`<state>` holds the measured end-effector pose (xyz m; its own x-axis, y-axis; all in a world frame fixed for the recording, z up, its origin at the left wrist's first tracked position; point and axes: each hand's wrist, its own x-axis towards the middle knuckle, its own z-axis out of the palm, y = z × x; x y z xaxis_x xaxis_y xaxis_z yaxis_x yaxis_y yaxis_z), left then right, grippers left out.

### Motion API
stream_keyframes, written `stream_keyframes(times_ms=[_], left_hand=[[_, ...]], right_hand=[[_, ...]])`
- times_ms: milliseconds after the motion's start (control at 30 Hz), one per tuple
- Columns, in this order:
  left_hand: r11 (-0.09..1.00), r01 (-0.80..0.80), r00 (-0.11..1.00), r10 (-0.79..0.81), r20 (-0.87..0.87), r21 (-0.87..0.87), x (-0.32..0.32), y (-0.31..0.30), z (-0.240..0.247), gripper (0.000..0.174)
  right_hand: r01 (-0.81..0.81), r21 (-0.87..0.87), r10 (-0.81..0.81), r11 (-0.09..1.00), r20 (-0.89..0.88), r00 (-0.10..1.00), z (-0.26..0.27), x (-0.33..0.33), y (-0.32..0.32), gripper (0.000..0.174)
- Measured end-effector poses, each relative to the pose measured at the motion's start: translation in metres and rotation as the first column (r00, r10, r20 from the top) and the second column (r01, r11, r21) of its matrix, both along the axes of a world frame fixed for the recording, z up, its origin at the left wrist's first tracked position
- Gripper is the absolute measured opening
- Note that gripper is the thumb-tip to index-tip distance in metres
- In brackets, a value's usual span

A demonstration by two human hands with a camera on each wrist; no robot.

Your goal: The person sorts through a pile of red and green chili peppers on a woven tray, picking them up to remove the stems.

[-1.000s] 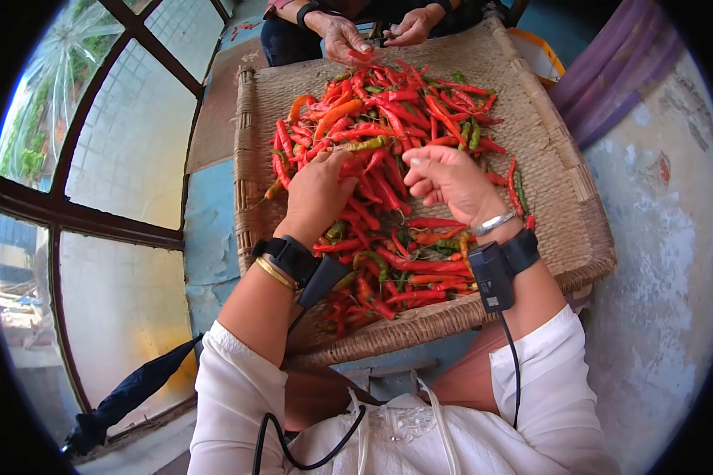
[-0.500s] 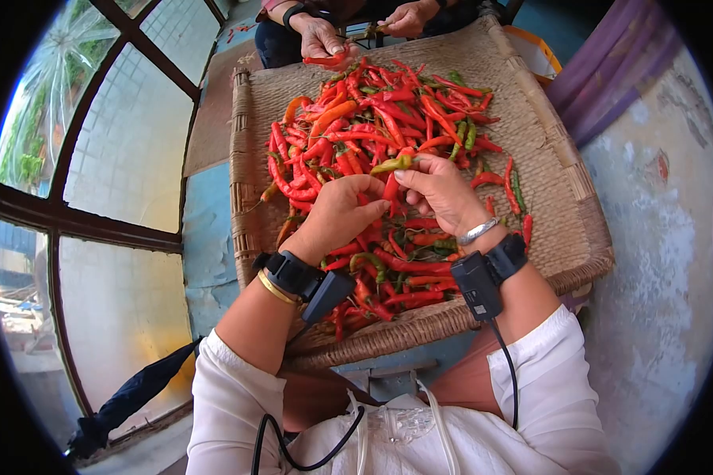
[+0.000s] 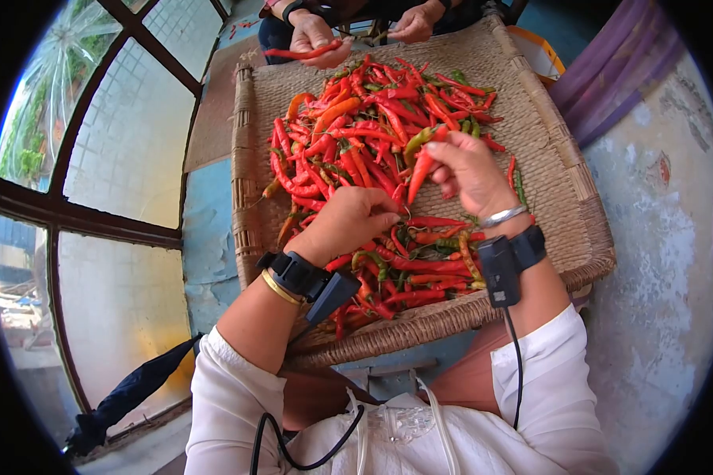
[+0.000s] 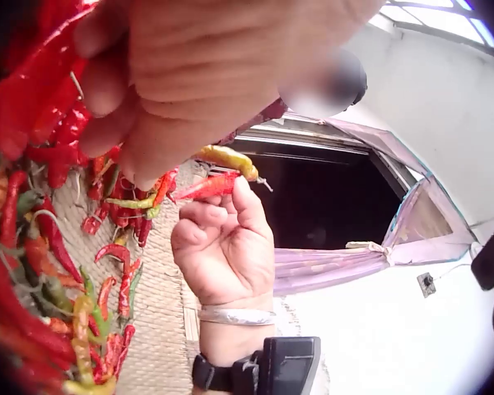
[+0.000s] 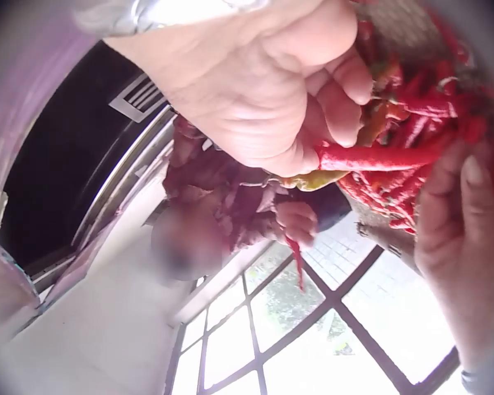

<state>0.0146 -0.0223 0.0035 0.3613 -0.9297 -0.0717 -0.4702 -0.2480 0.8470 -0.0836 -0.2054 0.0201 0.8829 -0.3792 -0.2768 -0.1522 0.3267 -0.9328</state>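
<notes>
My right hand (image 3: 475, 170) is raised over the right side of the chili heap (image 3: 352, 131), pinching a red chili (image 3: 421, 176) and a yellow-green chili (image 3: 417, 143) between thumb and fingers. The red one points down and left in the head view. In the left wrist view, the yellow-green chili (image 4: 226, 156) has its stem showing. Lower and to the left, my left hand (image 3: 345, 226) is down at the heap with bent fingers, their tips among red chilies (image 4: 20, 99). I cannot tell whether it grips one.
The heap lies on a woven tray (image 3: 547, 190) with a raised rim. Across it, another person's hand (image 3: 313, 36) holds a red chili (image 3: 301, 53). A framed window (image 3: 127, 127) stands at the left, a worn wall (image 3: 657, 237) and purple curtain (image 3: 618, 71) at the right.
My hands came together over the heap, then parted; the right moved up and right with the red and yellow-green chilies. Across the tray, the other person's hand turned its red chili sideways.
</notes>
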Motion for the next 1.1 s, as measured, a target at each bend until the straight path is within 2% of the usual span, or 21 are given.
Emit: stream_keyframes(times_ms=[33,100,167,200,333,400,433,467,500,533,600,633,667,700,733,800,867,933,1033,1067,1100], left_hand=[[1.000,-0.001,1.000,0.001,0.000,0.002,0.002,0.001,0.004,0.016],[0.998,-0.043,0.959,0.029,0.281,0.045,0.008,0.003,0.009,0.016],[0.998,-0.055,0.957,0.046,0.285,0.026,0.009,0.003,0.008,0.017],[0.998,-0.068,0.955,0.063,0.288,0.007,0.009,0.003,0.007,0.018],[0.983,-0.165,0.944,0.181,0.275,-0.083,0.006,-0.002,0.004,0.018],[0.984,-0.168,0.948,0.176,0.266,-0.052,0.007,-0.001,0.006,0.019],[0.984,-0.169,0.948,0.177,0.265,-0.052,0.008,0.000,0.004,0.019],[0.995,-0.099,0.950,0.089,0.300,0.019,0.009,0.001,0.002,0.019],[0.995,-0.030,0.944,-0.002,0.329,0.092,0.010,0.002,0.001,0.020],[0.995,-0.031,0.944,-0.001,0.329,0.092,0.009,0.004,0.001,0.020],[0.978,0.031,0.877,-0.125,0.464,0.204,0.008,0.007,0.005,0.024],[0.978,0.030,0.878,-0.124,0.463,0.204,0.007,0.009,0.010,0.024],[0.963,0.033,0.858,-0.164,0.486,0.267,0.007,0.011,0.017,0.025],[0.944,0.033,0.837,-0.206,0.506,0.329,0.007,0.013,0.021,0.026],[0.944,0.032,0.837,-0.205,0.507,0.330,0.008,0.016,0.022,0.026],[0.939,0.121,0.824,-0.276,0.495,0.321,0.013,0.022,0.023,0.025],[0.948,0.176,0.828,-0.288,0.481,0.264,0.022,0.026,0.014,0.026],[0.951,0.230,0.832,-0.302,0.466,0.207,0.026,0.029,0.009,0.026],[0.935,0.168,0.788,-0.317,0.528,0.312,0.028,0.026,0.008,0.026],[0.930,0.138,0.797,-0.308,0.520,0.341,0.028,0.025,0.008,0.025],[0.923,0.108,0.806,-0.299,0.511,0.370,0.027,0.022,0.011,0.024]], right_hand=[[0.018,-0.021,-0.018,1.000,0.019,1.000,0.001,-0.002,-0.012,0.011],[0.038,-0.041,-0.036,0.998,0.039,0.999,0.005,-0.003,-0.023,0.011],[0.274,0.294,-0.348,0.916,0.239,0.906,0.009,-0.003,-0.027,0.009],[0.274,0.293,-0.348,0.916,0.239,0.906,0.007,-0.005,-0.029,0.009],[0.202,0.199,-0.233,0.959,0.147,0.961,0.008,-0.005,-0.022,0.008],[0.010,-0.173,-0.004,0.985,0.035,0.999,0.016,-0.003,-0.011,0.007],[-0.098,-0.233,0.090,0.967,-0.043,0.995,0.020,-0.004,-0.006,0.007],[-0.099,-0.233,0.091,0.967,-0.043,0.995,0.019,-0.004,-0.006,0.007],[-0.236,-0.219,0.220,0.947,-0.097,0.971,0.018,-0.005,-0.007,0.006],[-0.368,-0.197,0.344,0.909,-0.147,0.927,0.017,-0.005,-0.007,0.006],[-0.341,-0.236,0.309,0.910,-0.164,0.937,0.011,-0.004,-0.014,0.008],[-0.097,-0.090,0.100,0.991,0.028,0.995,0.007,-0.003,-0.019,0.012],[0.128,0.102,-0.145,0.987,0.178,0.973,0.005,-0.003,-0.024,0.015],[0.278,0.237,-0.321,0.931,0.169,0.932,0.006,-0.004,-0.030,0.023],[0.277,0.237,-0.320,0.931,0.169,0.932,0.005,-0.006,-0.030,0.023],[0.291,0.207,-0.294,0.934,-0.017,0.956,0.002,-0.009,-0.028,0.025],[0.084,0.097,-0.082,0.992,-0.029,0.996,0.000,-0.005,-0.016,0.026],[-0.078,-0.085,0.072,0.993,-0.075,0.995,0.003,0.000,0.000,0.026],[-0.245,-0.175,0.221,0.954,-0.144,0.965,-0.004,0.003,0.015,0.021],[-0.244,-0.176,0.220,0.954,-0.142,0.965,-0.006,0.003,0.019,0.021],[-0.307,-0.280,0.283,0.910,-0.124,0.951,-0.008,0.004,0.023,0.022]])
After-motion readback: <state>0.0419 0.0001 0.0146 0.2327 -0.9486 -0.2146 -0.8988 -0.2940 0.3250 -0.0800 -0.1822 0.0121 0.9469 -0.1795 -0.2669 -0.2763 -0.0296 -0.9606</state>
